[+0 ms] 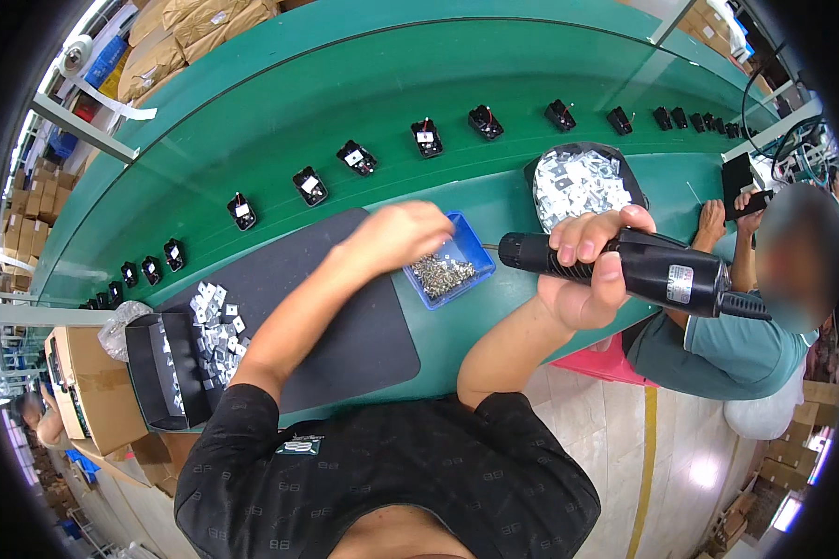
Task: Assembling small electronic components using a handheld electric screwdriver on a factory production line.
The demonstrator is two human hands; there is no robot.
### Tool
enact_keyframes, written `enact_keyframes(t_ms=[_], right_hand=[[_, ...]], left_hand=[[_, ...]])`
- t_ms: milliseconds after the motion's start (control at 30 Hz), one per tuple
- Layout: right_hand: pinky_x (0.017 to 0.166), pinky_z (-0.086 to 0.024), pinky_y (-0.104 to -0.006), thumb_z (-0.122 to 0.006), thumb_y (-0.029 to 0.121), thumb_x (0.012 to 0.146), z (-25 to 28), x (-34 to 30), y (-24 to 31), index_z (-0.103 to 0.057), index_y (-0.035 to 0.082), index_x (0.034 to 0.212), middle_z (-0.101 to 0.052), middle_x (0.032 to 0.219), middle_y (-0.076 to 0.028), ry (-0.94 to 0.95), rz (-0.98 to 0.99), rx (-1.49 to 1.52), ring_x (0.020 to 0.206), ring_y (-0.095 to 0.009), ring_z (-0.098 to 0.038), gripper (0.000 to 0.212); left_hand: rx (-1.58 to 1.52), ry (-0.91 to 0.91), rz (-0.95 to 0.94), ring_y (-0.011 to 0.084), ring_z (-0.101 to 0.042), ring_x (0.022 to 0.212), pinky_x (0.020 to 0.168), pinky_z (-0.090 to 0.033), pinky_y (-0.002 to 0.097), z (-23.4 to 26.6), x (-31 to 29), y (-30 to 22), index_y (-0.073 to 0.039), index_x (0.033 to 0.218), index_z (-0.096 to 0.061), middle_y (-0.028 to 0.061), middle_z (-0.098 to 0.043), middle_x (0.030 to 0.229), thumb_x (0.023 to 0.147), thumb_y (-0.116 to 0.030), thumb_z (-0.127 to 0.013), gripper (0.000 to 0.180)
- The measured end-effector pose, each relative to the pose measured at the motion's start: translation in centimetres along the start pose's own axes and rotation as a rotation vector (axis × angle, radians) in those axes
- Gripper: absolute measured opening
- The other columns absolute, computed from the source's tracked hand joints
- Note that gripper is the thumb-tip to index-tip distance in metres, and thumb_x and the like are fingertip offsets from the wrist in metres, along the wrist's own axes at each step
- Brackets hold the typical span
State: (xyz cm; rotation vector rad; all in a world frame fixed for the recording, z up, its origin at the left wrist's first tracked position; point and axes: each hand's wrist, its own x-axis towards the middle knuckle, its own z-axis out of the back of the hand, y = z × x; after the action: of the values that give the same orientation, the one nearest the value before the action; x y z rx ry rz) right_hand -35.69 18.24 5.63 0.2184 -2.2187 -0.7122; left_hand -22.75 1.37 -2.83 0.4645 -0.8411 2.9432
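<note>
My right hand (587, 265) grips a black electric screwdriver (662, 270), held level above the green bench edge with its tip pointing left. My left hand (396, 233) reaches forward with fingers bunched over the near corner of a blue tray (471, 244) full of small silver screws (441, 275). Whether it pinches a screw I cannot tell. A dark mat (364, 326) lies under my left forearm.
A row of black parts with white labels (357, 158) rides the green conveyor (280, 102). A black bin of metal plates (578, 184) sits right of the tray. More plates (216, 326) and a black box (163, 368) lie left. A co-worker (727, 345) sits right.
</note>
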Motion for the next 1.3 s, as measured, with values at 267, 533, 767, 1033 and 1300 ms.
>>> enact_keyframes(t_ms=[267,533,767,1033,1300], right_hand=[[0.052,-0.045,-0.0295,-0.058,0.012,0.074,0.8,0.1,0.4,-0.040,-0.002,0.114,-0.050,0.067,-0.007,-0.061,0.053,0.111,0.052,-0.015,-0.048,0.046],[0.052,-0.045,-0.0293,-0.057,0.012,0.074,1.0,0.3,0.5,-0.040,-0.002,0.113,-0.050,0.068,-0.007,-0.041,0.059,0.148,0.053,-0.015,-0.049,0.045],[0.053,-0.045,-0.0292,-0.059,0.012,0.074,1.1,0.5,0.5,-0.040,-0.001,0.113,-0.050,0.068,-0.006,-0.044,0.065,0.160,0.053,-0.015,-0.049,0.045],[0.057,-0.040,-0.0291,-0.058,0.022,0.078,1.0,0.5,0.6,-0.041,0.003,0.117,-0.050,0.073,-0.003,0.080,0.049,0.150,0.057,-0.013,-0.047,0.046],[0.059,-0.041,-0.0285,-0.057,0.023,0.082,0.8,0.6,0.6,-0.038,0.003,0.120,-0.053,0.077,-0.004,0.198,0.026,0.339,0.061,-0.015,-0.052,0.047]], left_hand=[[0.522,0.312,0.174,0.0271,-0.062,0.075,0.063,-0.053,0.0328,-6.2,1.6,-2.0,0.001,0.080,-0.056,0.0150,-0.058,0.078,0.072,-0.005,-0.053,0.011],[0.538,0.350,0.182,0.0274,-0.061,0.074,0.062,-0.053,0.0337,-5.7,1.3,-2.5,0.003,0.082,-0.056,0.0162,-0.059,0.078,0.070,-0.004,-0.054,0.014],[0.211,0.108,0.274,0.0287,-0.059,0.078,0.069,-0.049,0.0395,-3.9,0.2,-2.3,-0.001,0.084,-0.059,0.0147,-0.057,0.079,0.077,-0.008,-0.058,0.010],[-0.337,-0.206,0.448,0.0206,-0.062,0.072,0.067,-0.050,0.0268,-2.0,0.1,-5.1,0.002,0.097,-0.061,0.0153,-0.063,0.082,0.082,-0.006,-0.060,0.017],[-1.331,-0.475,0.505,0.0104,-0.060,0.072,0.068,-0.051,0.0232,-2.5,-1.1,-6.5,0.003,0.097,-0.061,0.0096,-0.065,0.086,0.083,0.000,-0.059,0.014]])
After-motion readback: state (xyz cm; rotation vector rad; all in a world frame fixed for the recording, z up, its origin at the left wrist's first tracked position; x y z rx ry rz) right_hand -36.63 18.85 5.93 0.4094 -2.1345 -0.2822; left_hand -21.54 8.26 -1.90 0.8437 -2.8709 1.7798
